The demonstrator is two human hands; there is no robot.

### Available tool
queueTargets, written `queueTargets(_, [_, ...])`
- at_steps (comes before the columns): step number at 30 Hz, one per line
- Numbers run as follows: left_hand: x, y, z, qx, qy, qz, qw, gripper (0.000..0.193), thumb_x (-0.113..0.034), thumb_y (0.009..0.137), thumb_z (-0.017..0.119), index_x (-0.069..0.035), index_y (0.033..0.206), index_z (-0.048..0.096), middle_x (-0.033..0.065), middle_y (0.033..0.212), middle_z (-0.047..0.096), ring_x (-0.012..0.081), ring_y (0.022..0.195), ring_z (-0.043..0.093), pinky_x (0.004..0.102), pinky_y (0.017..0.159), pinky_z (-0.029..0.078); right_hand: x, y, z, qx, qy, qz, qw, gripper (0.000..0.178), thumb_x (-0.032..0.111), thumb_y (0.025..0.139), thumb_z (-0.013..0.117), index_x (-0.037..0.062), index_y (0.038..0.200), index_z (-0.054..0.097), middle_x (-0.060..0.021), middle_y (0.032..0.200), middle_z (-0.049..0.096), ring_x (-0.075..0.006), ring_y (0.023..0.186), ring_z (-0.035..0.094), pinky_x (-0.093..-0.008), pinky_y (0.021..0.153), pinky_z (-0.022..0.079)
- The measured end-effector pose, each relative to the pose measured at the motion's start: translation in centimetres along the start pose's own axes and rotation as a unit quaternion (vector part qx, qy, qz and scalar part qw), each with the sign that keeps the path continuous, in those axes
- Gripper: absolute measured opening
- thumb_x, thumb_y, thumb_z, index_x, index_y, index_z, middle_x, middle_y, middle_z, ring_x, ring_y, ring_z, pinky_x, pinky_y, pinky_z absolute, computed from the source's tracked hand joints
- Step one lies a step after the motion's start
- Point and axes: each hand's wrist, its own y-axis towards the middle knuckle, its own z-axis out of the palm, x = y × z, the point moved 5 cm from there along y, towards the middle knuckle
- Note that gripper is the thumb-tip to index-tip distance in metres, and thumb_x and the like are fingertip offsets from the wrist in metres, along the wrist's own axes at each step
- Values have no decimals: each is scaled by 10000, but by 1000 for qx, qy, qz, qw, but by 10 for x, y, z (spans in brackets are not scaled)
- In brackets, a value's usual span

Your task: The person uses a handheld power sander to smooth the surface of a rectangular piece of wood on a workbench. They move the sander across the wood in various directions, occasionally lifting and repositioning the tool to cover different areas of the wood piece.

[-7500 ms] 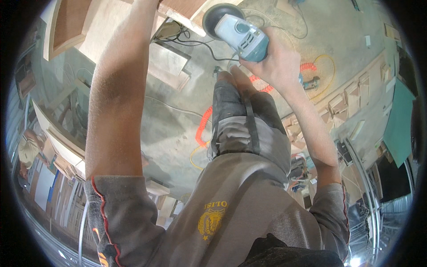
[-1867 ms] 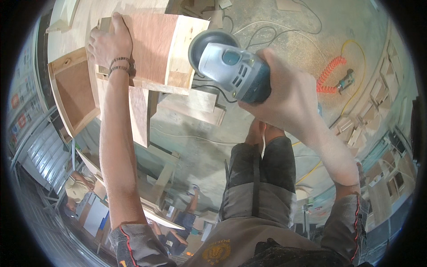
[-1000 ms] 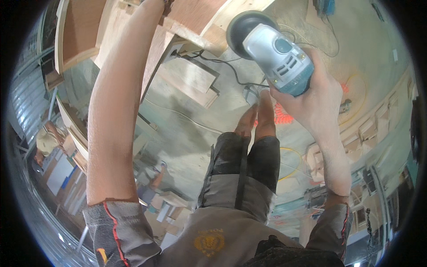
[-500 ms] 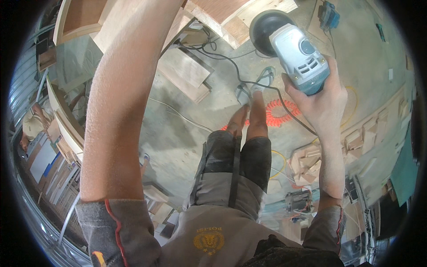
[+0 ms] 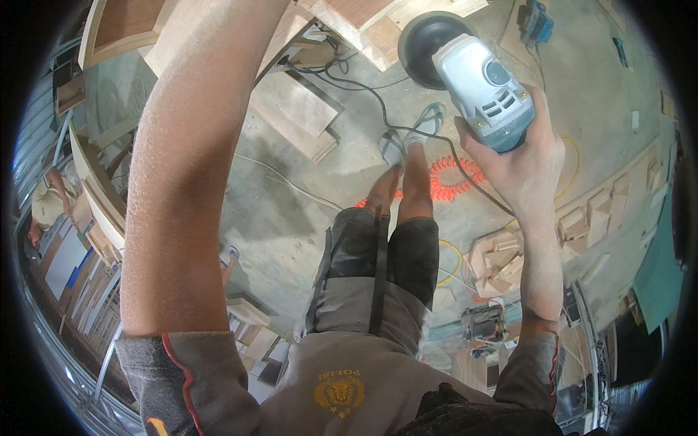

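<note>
My right hand (image 5: pixel 534 163) is wrapped around the rear of a disc sander (image 5: pixel 483 83) with a pale body and teal end, holding it out in front of me at the upper right. Its round dark pad (image 5: pixel 416 58) overlaps the near right corner of a pale wooden piece (image 5: pixel 371 43); whether they touch I cannot tell. Up past the top edge runs my left forearm (image 5: pixel 185 167), dusted pale, across the wooden work, and the left hand is out of view.
A dark cord (image 5: pixel 382 109) and a coiled orange hose (image 5: pixel 451 178) lie near my feet. Boards (image 5: pixel 294 109) rest on the floor under the work. Wood offcuts (image 5: pixel 502 258) are piled at right, with a blue power tool (image 5: pixel 536 25) at far right. Another person (image 5: pixel 51 200) is at far left.
The sander and my right hand have shifted slightly left and up in view. The floor, my legs and the wooden work have also shifted slightly left. The grip stays the same.
</note>
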Motion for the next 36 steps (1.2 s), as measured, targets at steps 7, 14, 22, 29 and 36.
queueTargets(7, [-1,-1,-2,1,16,19,1000,616,-490,959,484,18,1258,661,230,1343,639,407,1317,537,544,1112,367,8,-1,3,14,0,-20,1000,583,298,724,908,65,1166,608,-151,921,751,-317,858,771,-384,706,594])
queueTargets(14, [-1,-6,-9,-8,-12,-12,1000,609,-476,956,478,24,1253,661,234,1341,638,405,1321,534,542,1107,377,1,11,-4,-35,-28,8,999,634,323,701,906,53,1178,587,-165,878,735,-339,799,756,-413,671,591])
queueTargets(22, [-8,-2,-13,48,9,18,999,545,-451,955,500,-30,1256,673,203,1333,640,391,1292,549,555,1055,412,12,2,10,4,-25,-59,998,721,362,637,912,66,1191,560,-161,883,731,-347,768,744,-424,639,591])
queueTargets(29, [-6,-6,-19,12,-14,4,1000,542,-463,957,534,-26,1246,673,204,1322,635,375,1291,545,557,1054,412,-3,20,-15,-30,-41,43,998,602,334,729,900,10,1141,604,-174,931,742,-330,846,759,-405,725,586])
queueTargets(36, [-17,-15,-30,8,1,47,999,466,-436,966,521,-87,1214,706,177,1325,640,366,1267,554,555,1044,415,-23,41,-38,-92,-25,84,992,715,443,716,863,-27,1191,607,-199,970,755,-384,875,755,-433,758,592])
